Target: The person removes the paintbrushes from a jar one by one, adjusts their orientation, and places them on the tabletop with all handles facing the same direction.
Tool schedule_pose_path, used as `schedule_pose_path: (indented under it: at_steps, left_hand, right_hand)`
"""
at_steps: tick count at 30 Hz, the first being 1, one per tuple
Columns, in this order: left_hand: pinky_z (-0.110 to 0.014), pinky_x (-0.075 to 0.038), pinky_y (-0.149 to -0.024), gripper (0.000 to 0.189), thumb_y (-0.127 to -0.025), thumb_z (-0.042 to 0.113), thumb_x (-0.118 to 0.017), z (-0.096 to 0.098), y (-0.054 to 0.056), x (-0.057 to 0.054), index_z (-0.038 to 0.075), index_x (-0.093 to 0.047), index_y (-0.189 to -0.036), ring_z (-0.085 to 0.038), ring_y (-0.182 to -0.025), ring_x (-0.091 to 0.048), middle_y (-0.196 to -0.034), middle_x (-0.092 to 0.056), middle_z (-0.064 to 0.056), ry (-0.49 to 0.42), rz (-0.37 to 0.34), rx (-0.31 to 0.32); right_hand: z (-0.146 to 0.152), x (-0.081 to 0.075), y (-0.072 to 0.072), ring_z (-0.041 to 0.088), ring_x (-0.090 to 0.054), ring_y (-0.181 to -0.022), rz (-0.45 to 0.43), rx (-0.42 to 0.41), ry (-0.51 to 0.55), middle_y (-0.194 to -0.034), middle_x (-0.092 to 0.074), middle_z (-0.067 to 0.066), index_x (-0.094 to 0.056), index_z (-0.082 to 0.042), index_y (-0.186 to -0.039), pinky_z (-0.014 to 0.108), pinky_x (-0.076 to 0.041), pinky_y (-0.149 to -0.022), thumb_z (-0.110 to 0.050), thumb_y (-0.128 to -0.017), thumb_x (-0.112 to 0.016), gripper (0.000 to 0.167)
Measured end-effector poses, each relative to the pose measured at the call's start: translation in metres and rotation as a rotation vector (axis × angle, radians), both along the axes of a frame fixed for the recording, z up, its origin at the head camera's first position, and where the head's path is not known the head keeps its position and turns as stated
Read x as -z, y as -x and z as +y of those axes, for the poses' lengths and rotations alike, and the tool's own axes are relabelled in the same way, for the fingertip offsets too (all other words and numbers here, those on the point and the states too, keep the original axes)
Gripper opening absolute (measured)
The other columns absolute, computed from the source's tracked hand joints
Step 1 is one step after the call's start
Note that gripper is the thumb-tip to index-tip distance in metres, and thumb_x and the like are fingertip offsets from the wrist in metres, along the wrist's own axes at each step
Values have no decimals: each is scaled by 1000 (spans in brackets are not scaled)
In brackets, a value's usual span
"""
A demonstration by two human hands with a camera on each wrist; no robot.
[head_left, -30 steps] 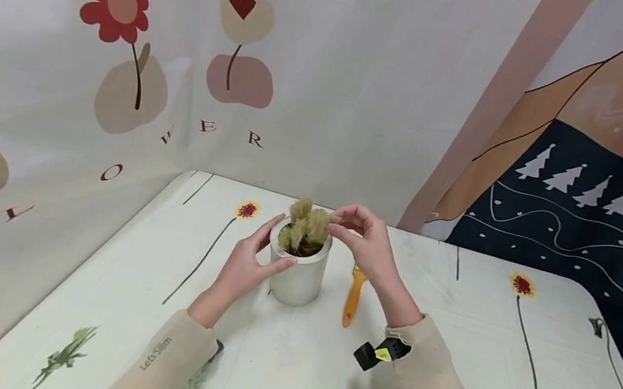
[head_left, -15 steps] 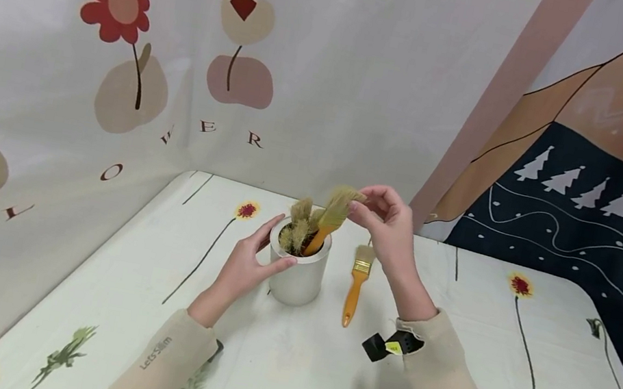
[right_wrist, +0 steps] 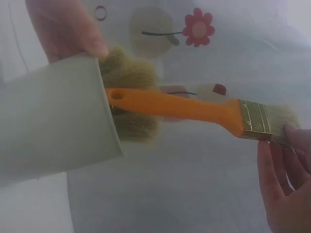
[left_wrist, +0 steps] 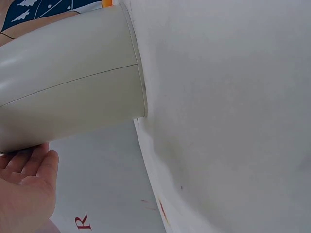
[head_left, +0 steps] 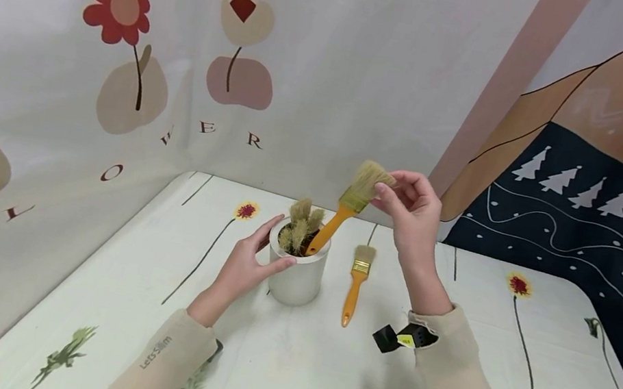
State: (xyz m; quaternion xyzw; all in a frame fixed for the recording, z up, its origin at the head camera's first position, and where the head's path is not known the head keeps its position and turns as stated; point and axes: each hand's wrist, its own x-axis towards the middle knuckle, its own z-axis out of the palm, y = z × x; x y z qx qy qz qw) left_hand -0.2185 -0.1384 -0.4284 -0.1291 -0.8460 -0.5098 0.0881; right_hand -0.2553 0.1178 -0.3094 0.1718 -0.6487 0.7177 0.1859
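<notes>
A paintbrush (head_left: 339, 214) with an orange handle and pale bristles slants up out of a white cylindrical holder (head_left: 296, 282). My right hand (head_left: 417, 216) pinches it by the bristles, between thumb and fingers. In the right wrist view, the end of the orange handle (right_wrist: 175, 104) is right at the holder's rim. My left hand (head_left: 242, 266) holds the holder near its top, fingers on the far left side and thumb at the front rim. Bristle heads of several other brushes (head_left: 299, 220) stick up inside; their handles are hidden in the holder.
Another orange-handled paintbrush (head_left: 356, 286) lies on the table, right of the holder, bristles pointing away. The white tablecloth (head_left: 283, 356) carries printed flowers. Hanging cloths (head_left: 373, 59) with prints rise behind the table's far edge.
My right hand has moved up and to the right, drawing the paintbrush by its bristles until nearly all its handle shows. The left hand and the holder have stayed put.
</notes>
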Motion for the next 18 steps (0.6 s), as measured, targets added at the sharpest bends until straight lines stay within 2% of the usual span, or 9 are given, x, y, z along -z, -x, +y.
schedule_pose_path:
  at_steps: [6, 12, 18]
  left_hand:
    - [-46, -38, -119, 83, -88, 30, -76, 0, 1, 1, 19, -31, -157, -36, -143, -43, -156, -42, -16, -2, 6, -2]
    - [-47, -38, -119, 83, -88, 29, -76, 0, 0, 0, 16, -32, -157, -35, -143, -43, -156, -43, -16, -4, 3, -4]
    - [-44, -39, -119, 83, -88, 29, -76, 1, 1, -1, 17, -32, -157, -31, -143, -44, -156, -43, -15, 5, 0, -12]
  right_hand:
    - [9, -7, 2, 8, -65, -80, 21, 37, 37, -90, -70, -7, -65, -18, -101, 22, -63, -73, -3, -90, -71, 20]
    - [16, -10, 1, 10, -66, -83, 11, 66, 20, -93, -71, -5, -66, -17, -104, 21, -63, -74, -10, -89, -74, 18]
    - [23, -9, 2, 10, -67, -86, -6, 77, 8, -95, -72, -6, -66, -16, -106, 21, -62, -75, -10, -90, -73, 18]
